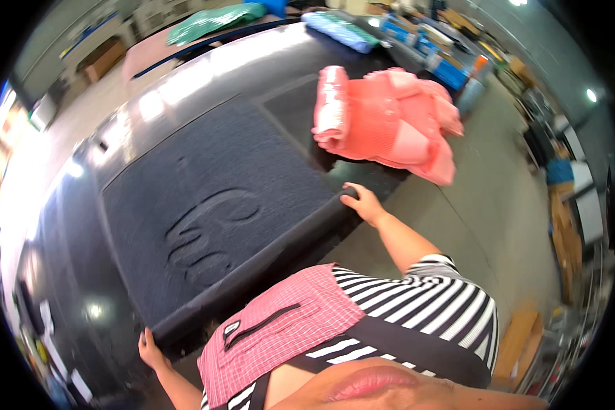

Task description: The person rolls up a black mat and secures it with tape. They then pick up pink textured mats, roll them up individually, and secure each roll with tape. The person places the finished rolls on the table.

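A dark navy floor mat [266, 160] with a raised curved pattern lies on a glossy black table [68, 232]. Its near edge is curled into a roll along the table's front side. My right hand [365, 203] is wrapped round the right end of that roll, thumb and fingers closed on it. At the roll's left end, my left hand [153, 350] grips the mat's near left corner; part of its fingers is hidden. Beyond my right hand sits a folded coral-pink bundle [396, 119], with a shiny pink roll [332, 106] along its left side.
At the table's far end lies a blue and green wrapped pile [342, 31]. A green plastic-covered bundle [215, 24] rests on another table behind. Blue boxes [449, 72] stand at the far right. Cardboard [516, 342] leans near the right side, across the grey floor [485, 225].
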`<act>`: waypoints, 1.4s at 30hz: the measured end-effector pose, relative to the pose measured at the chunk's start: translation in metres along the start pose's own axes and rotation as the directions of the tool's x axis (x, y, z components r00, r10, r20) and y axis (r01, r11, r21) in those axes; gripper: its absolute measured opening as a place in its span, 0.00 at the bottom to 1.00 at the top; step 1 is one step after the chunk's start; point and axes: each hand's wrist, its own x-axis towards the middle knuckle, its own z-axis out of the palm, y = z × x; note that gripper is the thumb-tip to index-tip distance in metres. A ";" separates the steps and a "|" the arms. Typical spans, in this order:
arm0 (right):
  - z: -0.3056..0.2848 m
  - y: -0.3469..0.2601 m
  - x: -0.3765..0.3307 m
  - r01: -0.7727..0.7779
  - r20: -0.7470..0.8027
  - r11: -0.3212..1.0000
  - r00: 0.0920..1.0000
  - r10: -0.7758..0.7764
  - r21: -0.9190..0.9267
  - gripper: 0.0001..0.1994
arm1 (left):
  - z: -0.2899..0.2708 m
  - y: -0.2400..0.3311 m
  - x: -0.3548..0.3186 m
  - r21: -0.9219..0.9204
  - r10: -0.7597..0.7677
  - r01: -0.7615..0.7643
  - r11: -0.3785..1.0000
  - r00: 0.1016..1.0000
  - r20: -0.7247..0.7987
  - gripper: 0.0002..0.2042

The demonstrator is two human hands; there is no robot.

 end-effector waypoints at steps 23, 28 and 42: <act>0.000 -0.007 0.006 -0.013 -0.011 0.903 1.000 0.009 -0.430 0.42 | 0.024 0.023 -0.015 0.748 0.147 0.004 0.664 0.980 -0.135 0.31; 0.032 -0.042 0.037 0.150 0.025 0.770 0.985 -0.172 -0.621 0.35 | 0.059 0.060 -0.009 0.770 0.136 0.066 0.635 0.971 -0.195 0.31; 0.042 -0.002 0.159 0.351 -0.054 0.747 0.887 -0.458 -0.564 0.15 | 0.204 0.074 -0.110 0.645 0.417 -0.747 0.162 0.644 0.641 0.42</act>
